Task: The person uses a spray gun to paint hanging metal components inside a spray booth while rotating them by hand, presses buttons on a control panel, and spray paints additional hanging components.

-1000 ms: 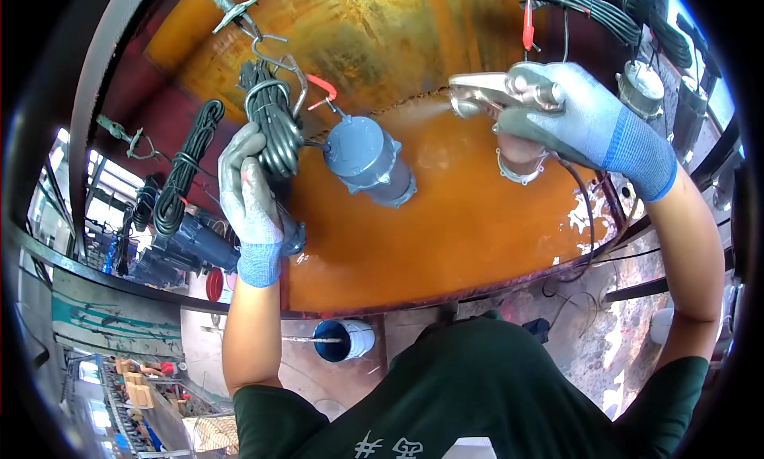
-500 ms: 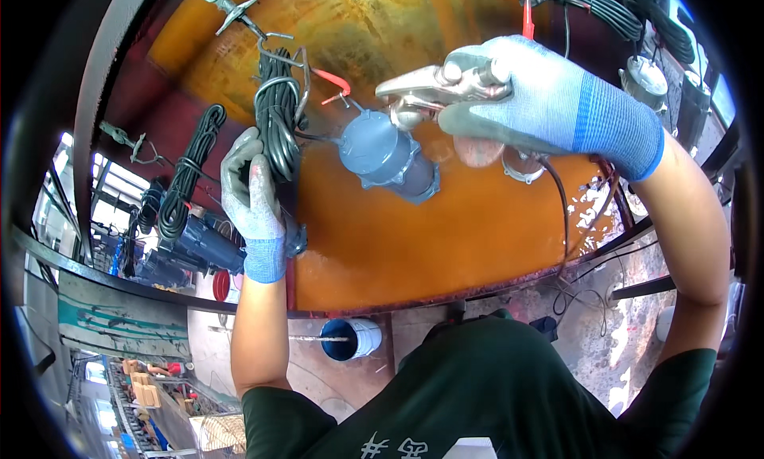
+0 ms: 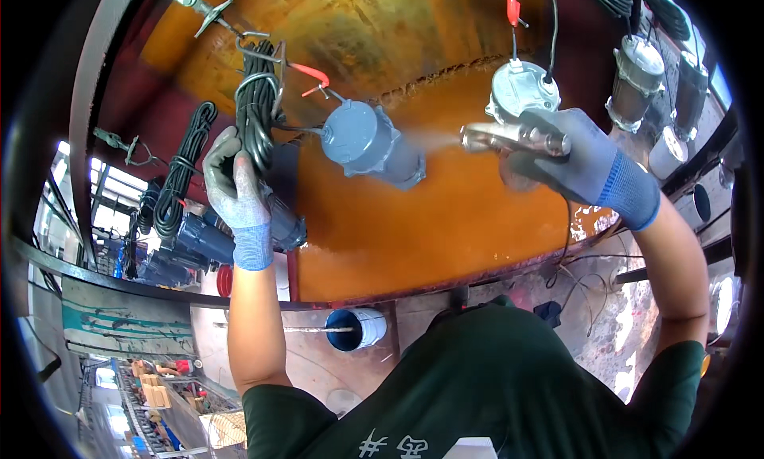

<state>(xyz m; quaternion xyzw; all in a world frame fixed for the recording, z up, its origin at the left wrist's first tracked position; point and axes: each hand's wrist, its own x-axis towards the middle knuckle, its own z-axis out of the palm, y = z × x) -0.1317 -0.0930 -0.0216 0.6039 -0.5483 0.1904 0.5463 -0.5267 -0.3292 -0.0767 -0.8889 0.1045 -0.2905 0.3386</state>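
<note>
Left hand (image 3: 235,190), gloved, fingers wrapped around a coiled black cable (image 3: 256,113) hanging from a wire hook (image 3: 253,44). Right hand (image 3: 574,158), gloved too, fingers closed around a metal spray gun (image 3: 513,138), nozzle aimed leftward, away from the fingertips. Just past the nozzle, a thin mist reaching a blue-grey motor housing (image 3: 370,143), suspended between the two hands and tilted. Just above the right fingers, an unpainted silver housing (image 3: 521,89) on a black lead. Behind everything, a rusty orange backboard (image 3: 446,220). Far below the left wrist, a blue and white bucket (image 3: 356,328) on the floor. Farther left of the left fingers, more black coils (image 3: 181,176).
</note>
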